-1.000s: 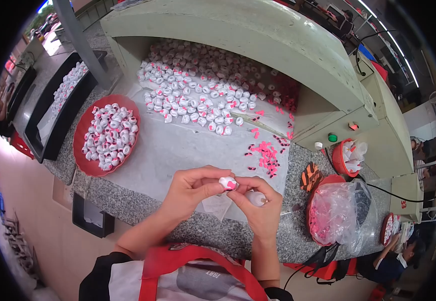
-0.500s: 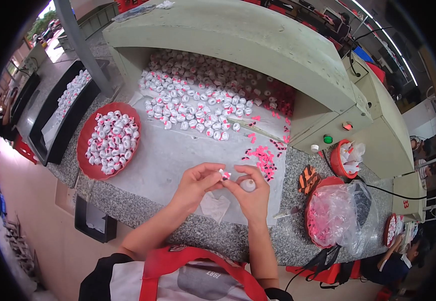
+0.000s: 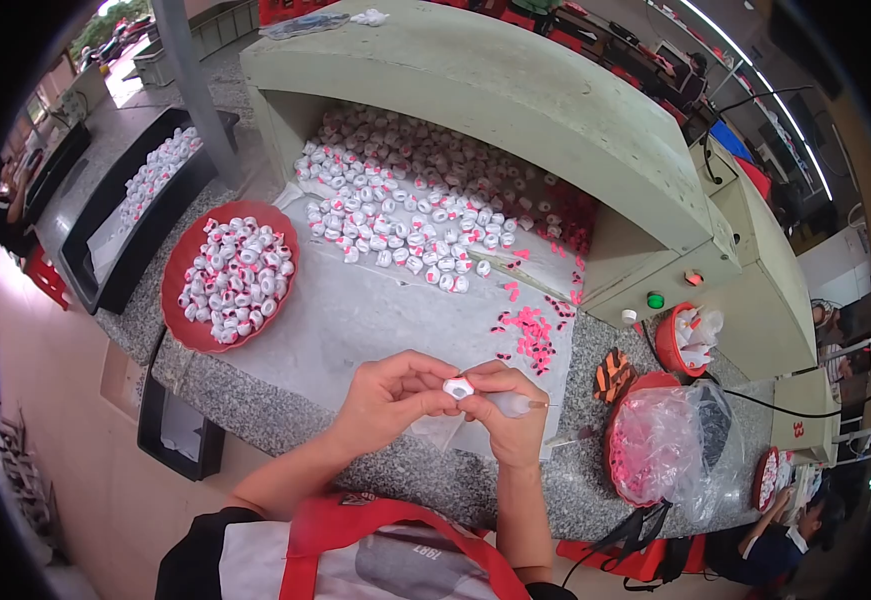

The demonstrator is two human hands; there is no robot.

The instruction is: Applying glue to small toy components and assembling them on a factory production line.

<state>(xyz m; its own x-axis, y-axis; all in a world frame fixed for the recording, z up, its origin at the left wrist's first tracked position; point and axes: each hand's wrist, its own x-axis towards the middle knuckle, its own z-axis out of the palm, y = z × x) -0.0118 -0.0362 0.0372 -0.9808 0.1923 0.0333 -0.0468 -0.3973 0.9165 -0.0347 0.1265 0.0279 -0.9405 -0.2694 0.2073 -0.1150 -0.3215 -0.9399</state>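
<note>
Well, small white piece sat pinched between both hands, above front of pale sheet. Left hand: thumb and fingertips narrowed on one side. Right hand: thumb and forefinger closed on other, likely to steady it; translucent bottle tucked in same hand, thin tip pointing right, presumably clear of piece. Pink bits lay beyond, probably for short reach; red basin stood left, seemingly clear of elbows.

Bright, even light on the tabletop; shadow inside the pale cabinet; daylight glare upper left; edges bow toward black corners, the far background seemingly soft
</note>
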